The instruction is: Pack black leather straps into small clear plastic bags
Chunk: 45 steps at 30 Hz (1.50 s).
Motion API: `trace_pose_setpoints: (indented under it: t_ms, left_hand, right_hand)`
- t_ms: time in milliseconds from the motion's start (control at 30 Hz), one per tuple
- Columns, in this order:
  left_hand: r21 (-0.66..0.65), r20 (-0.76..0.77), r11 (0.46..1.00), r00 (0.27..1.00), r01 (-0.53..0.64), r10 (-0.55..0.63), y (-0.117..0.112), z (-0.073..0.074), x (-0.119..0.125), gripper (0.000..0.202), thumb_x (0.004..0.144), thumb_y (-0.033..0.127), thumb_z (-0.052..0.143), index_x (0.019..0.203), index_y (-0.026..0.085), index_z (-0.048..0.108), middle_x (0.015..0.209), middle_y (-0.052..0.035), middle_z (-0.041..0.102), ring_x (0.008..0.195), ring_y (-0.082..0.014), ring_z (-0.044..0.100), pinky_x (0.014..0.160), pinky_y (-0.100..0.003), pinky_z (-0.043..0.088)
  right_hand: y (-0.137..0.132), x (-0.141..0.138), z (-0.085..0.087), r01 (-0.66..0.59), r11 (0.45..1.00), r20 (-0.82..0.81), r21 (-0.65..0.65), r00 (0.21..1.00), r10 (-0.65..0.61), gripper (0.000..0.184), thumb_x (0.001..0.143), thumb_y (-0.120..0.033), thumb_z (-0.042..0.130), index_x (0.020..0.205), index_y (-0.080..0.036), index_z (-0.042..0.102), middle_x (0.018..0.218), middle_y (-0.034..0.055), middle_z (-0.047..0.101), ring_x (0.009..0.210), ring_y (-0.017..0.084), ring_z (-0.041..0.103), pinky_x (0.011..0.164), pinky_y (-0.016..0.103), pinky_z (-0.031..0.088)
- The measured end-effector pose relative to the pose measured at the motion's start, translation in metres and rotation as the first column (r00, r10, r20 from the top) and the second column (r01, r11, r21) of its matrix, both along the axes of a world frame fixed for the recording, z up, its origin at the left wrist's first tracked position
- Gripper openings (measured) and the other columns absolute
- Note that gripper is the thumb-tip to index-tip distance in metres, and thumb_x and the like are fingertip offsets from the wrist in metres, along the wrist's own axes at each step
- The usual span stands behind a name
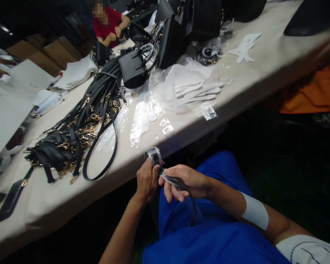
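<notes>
Between my hands runs a black strap [176, 181] in clear plastic wrap. My left hand [148, 179] is closed around its coiled end, which sticks up above the fingers at the table's front edge. With thumb and fingers my right hand [182, 181] grips the straight part, just right of the left hand. The strap's loose tail hangs down over my blue clothing. On the table, left of my hands, lies a large pile of black straps [95, 106] with gold-coloured clasps.
A small black handbag [133, 68] and larger black bags [170, 40] stand behind. White strips [198, 91] and plastic sleeves [141, 113] lie nearer. Other wrapped coils [209, 53] sit farther back. Across the table is a person in red [112, 24]. Cardboard boxes [61, 51] stand far left.
</notes>
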<state>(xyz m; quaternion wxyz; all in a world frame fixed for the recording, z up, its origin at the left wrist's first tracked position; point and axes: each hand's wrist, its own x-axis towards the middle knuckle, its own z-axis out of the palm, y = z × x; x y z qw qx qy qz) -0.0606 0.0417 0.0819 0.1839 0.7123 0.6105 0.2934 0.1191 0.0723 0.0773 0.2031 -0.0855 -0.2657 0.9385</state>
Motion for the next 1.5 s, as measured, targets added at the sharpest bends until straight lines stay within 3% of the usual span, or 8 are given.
trace_pose_setpoints:
  t_ms: [233,667,867,967,1133,1333,1433,1500]
  left_hand:
    - [-0.201,0.369,0.979,0.929,0.041,0.036,-0.007,0.014,0.006,0.037,0.1,0.039,0.03,0.115,0.021,0.058,0.116,-0.0056,0.061,0.107,-0.0202,0.056,0.096,-0.031,0.039]
    - [-0.075,0.445,0.94,0.832,-0.334,0.331,0.014,0.0,0.003,0.036,0.095,0.046,0.042,0.102,0.017,0.063,0.098,-0.0072,0.068,0.089,-0.0194,0.062,0.084,-0.032,0.045]
    - [-0.225,0.418,0.968,0.887,-0.111,0.198,-0.003,-0.019,0.007,0.031,0.089,0.046,0.054,0.099,0.018,0.062,0.087,-0.0049,0.067,0.079,-0.0211,0.062,0.074,-0.033,0.048]
    - [-0.378,0.62,0.926,0.747,0.016,0.241,-0.017,-0.025,0.015,0.035,0.083,0.047,0.062,0.098,0.016,0.066,0.08,-0.0057,0.067,0.081,-0.0233,0.063,0.073,-0.032,0.049]
    - [-0.483,0.848,0.862,0.327,0.154,0.417,-0.033,-0.025,0.029,0.043,0.083,0.043,0.064,0.115,0.014,0.062,0.082,-0.0063,0.069,0.074,-0.0195,0.065,0.07,-0.029,0.05]
    - [-0.442,0.833,0.897,0.385,0.032,0.397,-0.029,-0.023,0.016,0.041,0.074,0.025,0.077,0.111,0.016,0.063,0.1,-0.0068,0.072,0.091,-0.0178,0.066,0.088,-0.027,0.048]
    - [-0.407,0.836,0.911,0.376,-0.062,0.399,-0.025,-0.016,0.005,0.031,0.074,0.023,0.076,0.102,0.015,0.066,0.096,-0.006,0.072,0.089,-0.0163,0.065,0.089,-0.026,0.047]
    - [-0.387,0.873,0.92,0.299,-0.055,0.385,-0.024,-0.007,0.0,0.029,0.075,0.024,0.075,0.1,0.014,0.067,0.089,-0.0052,0.07,0.084,-0.0149,0.063,0.085,-0.025,0.048]
  right_hand:
    - [-0.003,-0.003,-0.003,-0.078,0.995,-0.057,-0.069,0.996,0.074,0.038,0.098,-0.033,0.045,0.101,0.0,0.064,0.08,0.0194,0.072,0.054,0.014,0.066,0.043,0.015,0.046]
    - [-0.019,-0.01,0.005,-0.04,0.999,-0.087,-0.004,0.995,0.04,0.043,0.092,-0.049,0.055,0.095,-0.006,0.062,0.078,0.0161,0.073,0.051,0.015,0.067,0.041,0.016,0.045]
    - [-0.005,0.0,0.006,-0.013,1.0,-0.126,-0.004,0.992,0.013,0.038,0.097,-0.037,0.047,0.096,-0.003,0.063,0.076,0.0179,0.072,0.051,0.014,0.065,0.042,0.016,0.044]
    - [0.004,0.002,0.003,0.028,0.988,-0.079,-0.153,0.996,-0.041,0.041,0.102,-0.025,0.03,0.092,-0.002,0.063,0.071,0.0151,0.071,0.045,0.01,0.06,0.042,0.015,0.043]
    - [0.013,0.003,0.002,0.002,0.922,-0.057,-0.387,0.998,-0.026,0.058,0.105,-0.023,0.012,0.086,-0.005,0.063,0.058,0.0067,0.065,0.034,0.005,0.047,0.037,0.012,0.038]
    - [0.007,0.027,0.008,-0.017,0.999,0.02,0.051,1.0,0.015,0.046,0.101,-0.03,0.029,0.085,-0.006,0.065,0.05,0.005,0.062,0.027,0.006,0.036,0.029,0.015,0.024]
    - [0.003,0.042,0.015,-0.096,0.934,0.225,0.344,0.974,0.017,0.044,0.1,-0.041,0.037,0.09,-0.009,0.066,0.049,0.0004,0.059,0.027,0.006,0.031,0.03,0.017,0.021]
    - [0.004,0.047,0.014,-0.155,0.816,0.392,0.557,0.915,-0.094,0.04,0.098,-0.044,0.042,0.089,-0.012,0.065,0.05,-0.0011,0.058,0.032,0.007,0.036,0.036,0.019,0.027]
